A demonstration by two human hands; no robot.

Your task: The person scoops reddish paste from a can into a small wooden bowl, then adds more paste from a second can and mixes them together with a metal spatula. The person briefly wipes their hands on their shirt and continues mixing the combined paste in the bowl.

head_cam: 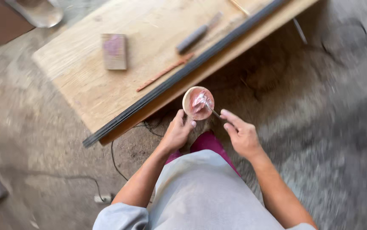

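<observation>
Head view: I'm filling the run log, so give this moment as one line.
left hand: holds small bowl of pinkish paste | right hand: holds thin tool in bowl | wooden board: block lying on it

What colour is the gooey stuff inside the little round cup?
Pinkish red paste in the small cup, seen best in the head view.

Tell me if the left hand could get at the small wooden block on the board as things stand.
Probably not right away: the left hand is holding the small round bowl. The path to the wooden block across the board looks open, though.
</observation>
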